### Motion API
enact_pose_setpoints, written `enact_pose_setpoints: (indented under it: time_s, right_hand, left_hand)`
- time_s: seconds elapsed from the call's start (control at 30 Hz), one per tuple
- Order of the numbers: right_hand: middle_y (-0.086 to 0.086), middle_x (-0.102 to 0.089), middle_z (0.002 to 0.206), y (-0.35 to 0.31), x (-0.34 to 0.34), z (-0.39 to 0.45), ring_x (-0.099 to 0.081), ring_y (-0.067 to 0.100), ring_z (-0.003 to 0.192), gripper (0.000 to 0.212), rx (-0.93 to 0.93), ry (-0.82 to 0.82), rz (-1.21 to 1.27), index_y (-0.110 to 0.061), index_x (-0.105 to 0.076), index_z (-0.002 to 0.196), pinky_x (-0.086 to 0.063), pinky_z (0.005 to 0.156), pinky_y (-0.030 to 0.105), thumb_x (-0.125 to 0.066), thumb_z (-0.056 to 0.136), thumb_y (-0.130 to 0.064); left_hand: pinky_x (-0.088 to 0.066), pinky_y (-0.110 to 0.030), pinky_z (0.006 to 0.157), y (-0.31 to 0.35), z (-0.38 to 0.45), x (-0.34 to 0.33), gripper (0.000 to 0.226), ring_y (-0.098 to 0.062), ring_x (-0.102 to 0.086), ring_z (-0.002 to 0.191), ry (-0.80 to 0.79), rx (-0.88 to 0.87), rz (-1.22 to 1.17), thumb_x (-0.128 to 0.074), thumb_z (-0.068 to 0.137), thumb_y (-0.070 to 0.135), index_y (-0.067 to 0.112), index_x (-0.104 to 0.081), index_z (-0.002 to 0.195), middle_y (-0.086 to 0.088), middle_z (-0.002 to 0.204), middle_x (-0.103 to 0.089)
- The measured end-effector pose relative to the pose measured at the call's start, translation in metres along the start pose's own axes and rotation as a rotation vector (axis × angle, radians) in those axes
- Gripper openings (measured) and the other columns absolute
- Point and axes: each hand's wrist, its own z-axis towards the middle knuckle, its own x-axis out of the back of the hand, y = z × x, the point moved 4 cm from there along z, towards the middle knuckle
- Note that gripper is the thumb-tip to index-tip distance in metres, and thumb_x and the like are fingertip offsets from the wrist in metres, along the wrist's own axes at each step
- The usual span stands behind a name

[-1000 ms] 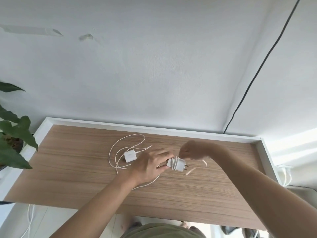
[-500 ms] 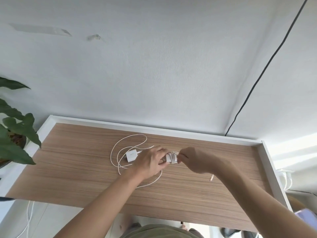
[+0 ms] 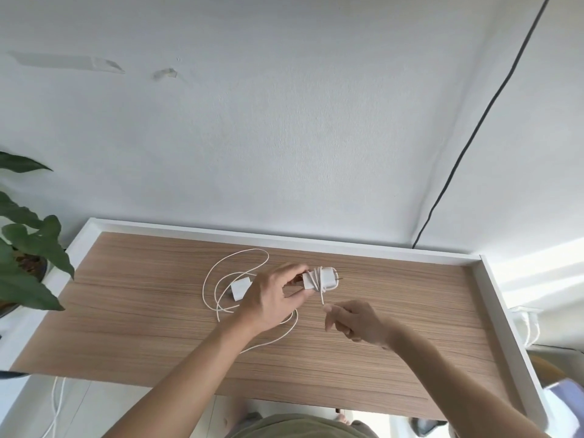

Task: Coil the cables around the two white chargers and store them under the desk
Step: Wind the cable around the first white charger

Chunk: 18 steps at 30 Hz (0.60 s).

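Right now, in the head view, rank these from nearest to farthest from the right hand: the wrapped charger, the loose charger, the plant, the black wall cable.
From the right hand:
1. Wrapped charger, just above it, held by the left hand.
2. Loose charger, on the desk behind the left hand.
3. Black wall cable, up on the wall at right.
4. Plant, at the far left edge.

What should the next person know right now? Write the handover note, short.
Left hand holds the wrapped charger above the desk.
Right hand pinches the free end of its cable, pulled off the coils.
Second charger lies on the desk amid its loose cable.
Done: most of the first cable is coiled.
Left: tuck that end, coil the second, store both under the desk.
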Motion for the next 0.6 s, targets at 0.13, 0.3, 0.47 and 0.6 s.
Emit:
enact_pose_setpoints:
  time_s: [0.13,0.3,0.47,0.6]
  right_hand:
    - [-0.004,-0.044,0.059,-0.006,0.026,0.008,-0.037,0.008,0.051,0.024,-0.052,-0.041,-0.055,0.004,-0.066,0.094,-0.033,0.052,0.021,-0.054,0.103,-0.016]
    - [-0.009,-0.06,0.073,-0.046,0.056,0.013,-0.052,0.007,0.064,0.016,0.006,-0.056,-0.51,-0.02,-0.069,0.089,-0.042,0.06,0.017,-0.057,0.101,-0.02]
    - [-0.013,-0.063,0.079,-0.081,0.071,0.015,-0.054,0.004,0.07,0.017,0.046,0.009,-0.775,-0.022,-0.073,0.09,-0.041,0.064,0.023,-0.072,0.091,-0.039]
    - [-0.006,-0.067,0.079,-0.093,0.077,0.014,-0.059,0.013,0.072,0.026,0.077,0.127,-0.882,-0.024,-0.068,0.08,-0.048,0.068,0.034,-0.073,0.087,-0.048]
  left_hand:
    - [-0.054,-0.024,0.091,0.016,-0.001,-0.006,0.037,-0.004,-0.066,0.103,-0.117,-0.119,0.077,-0.07,0.09,0.03,0.019,-0.068,0.125,0.009,0.118,-0.07]
    - [-0.056,-0.029,0.088,0.023,-0.003,-0.013,0.038,-0.011,-0.068,0.099,-0.19,-0.179,0.139,-0.068,0.089,0.033,0.017,-0.068,0.124,0.005,0.118,-0.07]
    - [-0.056,-0.029,0.088,0.025,-0.002,-0.013,0.037,-0.01,-0.066,0.098,-0.193,-0.203,0.155,-0.073,0.089,0.029,0.019,-0.068,0.124,0.007,0.117,-0.068]
    - [-0.057,-0.031,0.088,0.026,-0.001,-0.011,0.037,-0.008,-0.065,0.1,-0.192,-0.22,0.144,-0.073,0.09,0.028,0.019,-0.067,0.126,0.009,0.118,-0.066]
